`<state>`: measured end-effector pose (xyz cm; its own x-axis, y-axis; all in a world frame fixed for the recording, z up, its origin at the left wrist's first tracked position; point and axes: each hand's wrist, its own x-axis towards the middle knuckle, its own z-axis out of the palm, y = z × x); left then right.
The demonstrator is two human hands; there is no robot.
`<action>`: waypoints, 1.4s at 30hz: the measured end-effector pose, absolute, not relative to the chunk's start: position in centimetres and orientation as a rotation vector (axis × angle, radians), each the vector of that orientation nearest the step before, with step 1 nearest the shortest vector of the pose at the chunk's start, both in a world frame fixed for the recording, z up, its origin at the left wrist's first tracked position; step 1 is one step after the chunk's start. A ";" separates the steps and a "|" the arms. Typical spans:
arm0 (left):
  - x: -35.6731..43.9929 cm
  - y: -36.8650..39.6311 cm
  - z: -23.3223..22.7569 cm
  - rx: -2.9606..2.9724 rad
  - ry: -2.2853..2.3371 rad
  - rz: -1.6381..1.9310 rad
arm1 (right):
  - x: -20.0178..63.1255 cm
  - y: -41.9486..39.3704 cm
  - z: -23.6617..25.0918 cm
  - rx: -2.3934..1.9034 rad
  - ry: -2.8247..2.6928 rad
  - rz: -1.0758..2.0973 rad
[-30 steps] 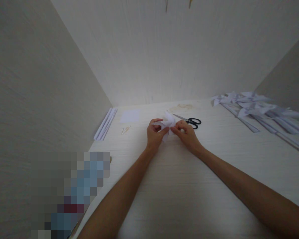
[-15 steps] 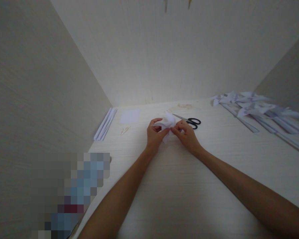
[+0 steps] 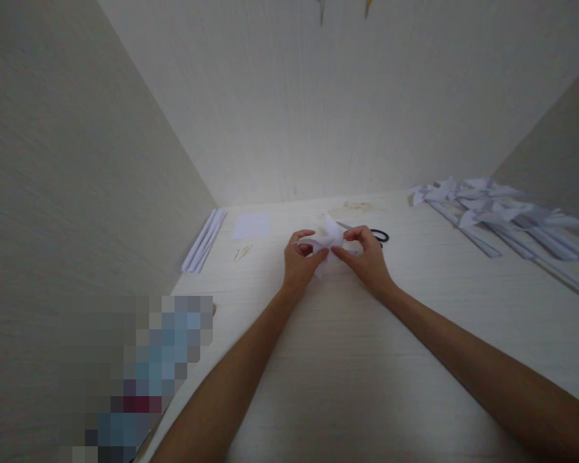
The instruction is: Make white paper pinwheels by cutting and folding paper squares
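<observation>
Paper fills most of this desk: a small folded white piece (image 3: 326, 239), thin and creased into pointed flaps, is pinched between both hands above the middle of the tabletop. The left hand (image 3: 299, 260) closes thumb and fingers on its left flap; the right hand (image 3: 367, 257) grips its right side with thumb and forefinger, the other fingers curled over it.

Just behind the right hand lie black-handled scissors (image 3: 374, 234), their metal blades partly hidden by the fingers. A flat square sheet (image 3: 251, 225) lies near the back wall, left of the hands, and a few thin pale sticks (image 3: 242, 253) rest in front of it. Long folded white strips (image 3: 205, 240) lie along the left wall. On the right, well apart from the hands, a heap of finished folded paper shapes with long strips (image 3: 496, 215) runs towards the near edge.

Between the forearms and on either side of them the desk (image 3: 347, 373) is bare, a pale surface with fine wood grain. Matt panels of the same light grain enclose it at the left, back and right.
</observation>
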<state>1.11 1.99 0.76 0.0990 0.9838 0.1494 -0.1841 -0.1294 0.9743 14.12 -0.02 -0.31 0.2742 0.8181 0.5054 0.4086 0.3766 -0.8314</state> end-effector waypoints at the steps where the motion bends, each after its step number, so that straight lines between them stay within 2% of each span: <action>1: 1.1 2.0 0.8 1.232 0.927 1.300 | 14.2 0.1 -0.3 -1.216 -1.298 0.472; 5: 1.1 1.9 0.7 1.276 0.937 1.277 | 14.4 0.3 -0.3 -1.105 -1.197 0.879; 9: 1.2 2.0 0.5 1.346 0.953 1.266 | 14.5 0.4 -0.3 -1.058 -1.145 1.028; 20: 1.3 2.2 0.2 1.340 0.905 1.264 | 14.5 0.5 -0.7 -1.179 -1.068 0.989; 42: 1.3 2.2 0.0 1.242 0.873 1.265 | 14.4 0.4 -0.7 -1.101 -1.041 1.010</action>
<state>1.34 2.21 0.03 0.1567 0.9754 0.1549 -0.2007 -0.1221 0.9720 14.39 0.40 -0.69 0.2081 0.9687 0.1356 -0.1060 0.1602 -0.9814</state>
